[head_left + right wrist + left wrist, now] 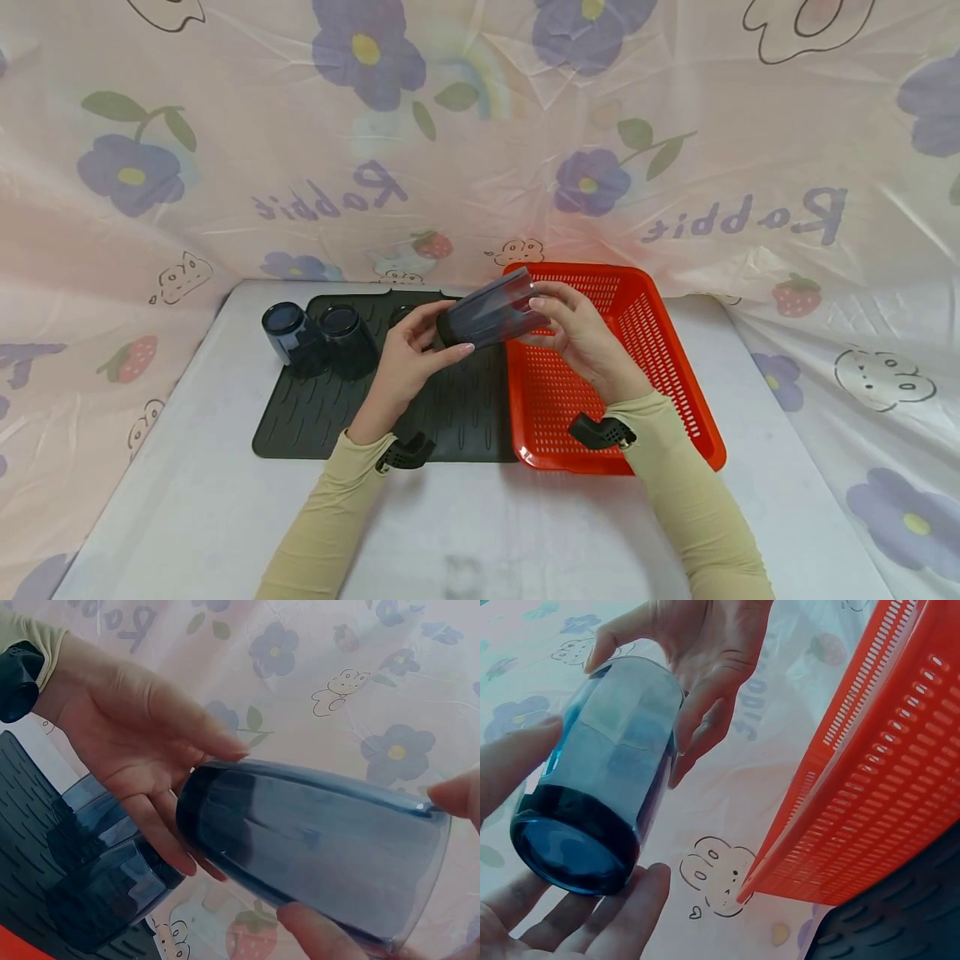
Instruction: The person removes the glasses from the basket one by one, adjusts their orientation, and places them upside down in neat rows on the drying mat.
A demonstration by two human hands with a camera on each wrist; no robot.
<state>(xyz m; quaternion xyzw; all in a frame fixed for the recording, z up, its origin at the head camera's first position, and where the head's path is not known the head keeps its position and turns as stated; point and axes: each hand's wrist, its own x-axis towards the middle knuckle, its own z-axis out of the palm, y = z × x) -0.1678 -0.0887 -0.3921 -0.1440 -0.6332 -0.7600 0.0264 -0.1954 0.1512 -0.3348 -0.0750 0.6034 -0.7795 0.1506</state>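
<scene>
A see-through blue-grey tumbler is held tilted in the air between both hands, above the seam of mat and basket. My left hand grips its dark thick base, thumb on one side and fingers on the other. My right hand pinches the tumbler near its open rim. In the left wrist view the base of the tumbler faces the camera, and in the right wrist view the tumbler lies nearly sideways. Nothing shows inside it.
Two similar tumblers, one left and one beside it, stand upside down on the dark ridged drying mat. Another dark round item is partly hidden behind my left hand. A red perforated basket stands at right on the white table.
</scene>
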